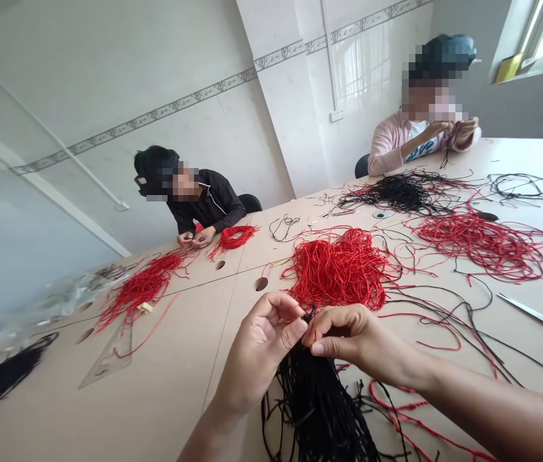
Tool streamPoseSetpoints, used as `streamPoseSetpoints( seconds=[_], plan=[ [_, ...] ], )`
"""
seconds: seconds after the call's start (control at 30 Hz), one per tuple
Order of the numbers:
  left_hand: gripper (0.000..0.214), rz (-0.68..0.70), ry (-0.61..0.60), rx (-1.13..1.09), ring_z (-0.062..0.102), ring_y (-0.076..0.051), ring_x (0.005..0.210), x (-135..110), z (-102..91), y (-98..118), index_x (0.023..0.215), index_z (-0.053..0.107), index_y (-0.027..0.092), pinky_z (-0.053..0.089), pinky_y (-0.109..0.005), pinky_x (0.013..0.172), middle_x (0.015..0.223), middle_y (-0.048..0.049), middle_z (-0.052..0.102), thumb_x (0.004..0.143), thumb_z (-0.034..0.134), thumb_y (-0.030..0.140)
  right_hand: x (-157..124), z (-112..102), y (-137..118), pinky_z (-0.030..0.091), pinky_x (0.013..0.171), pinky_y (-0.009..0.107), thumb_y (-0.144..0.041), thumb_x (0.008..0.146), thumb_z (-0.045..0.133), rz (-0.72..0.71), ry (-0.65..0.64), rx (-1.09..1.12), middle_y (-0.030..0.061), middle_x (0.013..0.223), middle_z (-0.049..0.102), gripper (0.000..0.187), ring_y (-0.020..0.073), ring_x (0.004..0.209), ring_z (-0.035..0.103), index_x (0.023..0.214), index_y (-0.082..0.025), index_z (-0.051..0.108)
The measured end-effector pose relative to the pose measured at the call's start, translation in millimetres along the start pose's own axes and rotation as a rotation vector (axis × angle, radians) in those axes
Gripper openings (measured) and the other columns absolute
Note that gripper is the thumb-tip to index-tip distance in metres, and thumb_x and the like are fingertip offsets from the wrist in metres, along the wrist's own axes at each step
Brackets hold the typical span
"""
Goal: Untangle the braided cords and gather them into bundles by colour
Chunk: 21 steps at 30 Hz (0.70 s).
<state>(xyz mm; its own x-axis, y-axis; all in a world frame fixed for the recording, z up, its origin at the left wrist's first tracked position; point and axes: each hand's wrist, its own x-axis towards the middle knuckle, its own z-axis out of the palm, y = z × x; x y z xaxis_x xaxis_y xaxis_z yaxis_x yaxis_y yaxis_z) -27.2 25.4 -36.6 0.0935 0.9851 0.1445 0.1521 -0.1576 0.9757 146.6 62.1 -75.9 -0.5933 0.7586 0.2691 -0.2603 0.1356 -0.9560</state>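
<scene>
My left hand (pixel 264 343) and my right hand (pixel 348 330) meet fingertip to fingertip above a thick bundle of black cords (pixel 322 404). Thumb and fingers of each are pinched together. A short red cord end (pixel 315 334) pokes out at my right fingertips. Something small and dark shows by my left fingertips, too little of it to name. Just beyond my hands lies a big heap of red cords (pixel 339 266). Loose red knotted cords (pixel 406 407) and black strands spread beside the bundle, under my right forearm.
Scissors (pixel 541 321) lie at the right. Farther off are a red cord pile (pixel 483 247), a black cord pile (pixel 401 192) and another red bundle (pixel 146 282). A clear triangle ruler (pixel 108 356) lies left, near plastic bags (pixel 50 308). Two people work across the table (pixel 180 366).
</scene>
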Motion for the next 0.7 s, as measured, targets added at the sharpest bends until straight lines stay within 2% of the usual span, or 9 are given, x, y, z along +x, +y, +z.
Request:
streamPoseSetpoints(
  seconds=[0.1,0.27,0.43,0.7],
  plan=[
    [0.028,-0.097,-0.028,-0.225,0.057,-0.011,0.082,1,2.3,-8,0.09,0.058,0.022,0.047,-0.021,0.075,0.087,0.0019,0.06,0.075,0.08,0.031,0,-2,3,0.048,0.068,0.025,-0.049,0.078,0.074,-0.022,0.076,-0.001,0.0017,0.076,0.066,0.033,0.0115,0.072,0.06,0.072,-0.017,0.068],
    [0.03,-0.235,-0.104,-0.232,0.058,-0.01,0.079,1,4.2,-16,0.084,0.061,0.02,0.046,-0.021,0.074,0.082,0.0024,0.063,0.069,0.085,0.028,-1,-2,5,0.05,0.069,0.025,-0.041,0.086,0.069,-0.188,0.152,-0.152,0.0027,0.077,0.067,0.026,0.0125,0.073,0.062,0.074,-0.018,0.07],
    [0.027,-0.255,-0.061,-0.184,0.057,-0.01,0.073,-1,8.9,-18,0.08,0.06,0.019,0.044,-0.02,0.071,0.074,0.0041,0.063,0.071,0.084,0.029,-3,-2,3,0.051,0.067,0.025,-0.04,0.091,0.062,-0.285,0.145,-0.289,0.0044,0.078,0.067,0.027,0.0134,0.074,0.063,0.078,-0.019,0.072],
    [0.024,-0.28,-0.076,-0.225,0.052,-0.01,0.073,-4,8.9,-17,0.077,0.064,0.019,0.041,-0.02,0.07,0.074,0.0033,0.06,0.073,0.082,0.033,-5,-3,0,0.049,0.064,0.022,-0.039,0.089,0.065,-0.253,0.135,-0.297,0.0021,0.074,0.061,0.026,0.0114,0.07,0.058,0.074,-0.018,0.069]
  ],
)
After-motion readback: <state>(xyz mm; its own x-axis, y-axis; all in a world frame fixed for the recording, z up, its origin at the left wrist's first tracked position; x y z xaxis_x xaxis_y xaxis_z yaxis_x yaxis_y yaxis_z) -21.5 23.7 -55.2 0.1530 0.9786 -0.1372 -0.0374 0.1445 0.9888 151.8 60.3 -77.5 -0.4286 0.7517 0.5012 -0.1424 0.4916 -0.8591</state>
